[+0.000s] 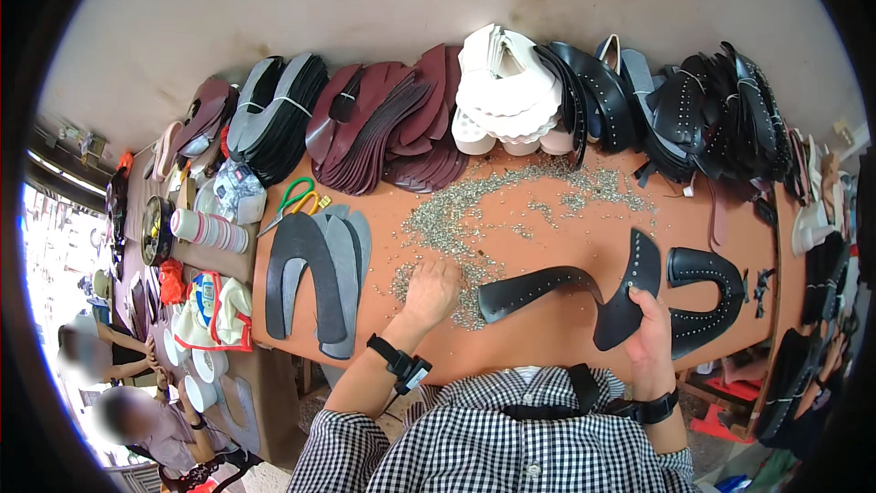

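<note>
My right hand (650, 333) grips a black curved shoe-upper piece (584, 292) dotted with small holes, holding it by its near edge just above the orange table (547, 338). My left hand (431, 290) rests fingers-down on a scatter of small silver studs (474, 215), its fingers bent over them; whether it has picked any up is hidden. A second black upper piece (707, 297) with studs along its edge lies to the right of my right hand.
Flat black and grey cut pieces (319, 274) lie left of my left hand, with green-handled scissors (294, 199) beyond. Stacks of dark red (383, 123), white (502, 91) and black (703, 110) uppers line the far edge. Two people sit at lower left.
</note>
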### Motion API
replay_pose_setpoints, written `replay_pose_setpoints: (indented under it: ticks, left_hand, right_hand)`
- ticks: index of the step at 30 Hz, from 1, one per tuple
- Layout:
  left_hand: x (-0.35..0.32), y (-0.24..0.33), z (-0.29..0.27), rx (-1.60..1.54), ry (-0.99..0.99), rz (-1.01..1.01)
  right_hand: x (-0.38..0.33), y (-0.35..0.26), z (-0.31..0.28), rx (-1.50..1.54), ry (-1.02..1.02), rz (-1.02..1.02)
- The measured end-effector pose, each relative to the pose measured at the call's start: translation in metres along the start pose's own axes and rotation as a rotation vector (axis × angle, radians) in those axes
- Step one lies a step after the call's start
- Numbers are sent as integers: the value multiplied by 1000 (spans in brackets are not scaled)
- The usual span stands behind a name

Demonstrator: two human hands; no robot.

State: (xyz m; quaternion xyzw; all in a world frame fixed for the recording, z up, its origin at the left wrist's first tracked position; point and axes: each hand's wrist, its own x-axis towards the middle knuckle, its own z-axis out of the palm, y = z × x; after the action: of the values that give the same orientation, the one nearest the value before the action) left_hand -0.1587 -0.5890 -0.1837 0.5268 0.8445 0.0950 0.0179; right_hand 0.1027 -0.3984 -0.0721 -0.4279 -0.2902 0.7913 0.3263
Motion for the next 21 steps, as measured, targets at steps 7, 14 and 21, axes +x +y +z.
replay_pose_setpoints:
  ticks: [7, 14, 21]
  left_hand:
    - [-3, -2, -20, -647, 86, -500]
    - [0, -10, -16, -714, 95, -443]
    - [4, -10, -11, -511, -63, -235]
  right_hand:
    - [-2, -3, -9, 51, 26, 190]
    - [-2, -4, -12, 110, -17, 194]
    - [-5, -10, -17, 114, -23, 155]
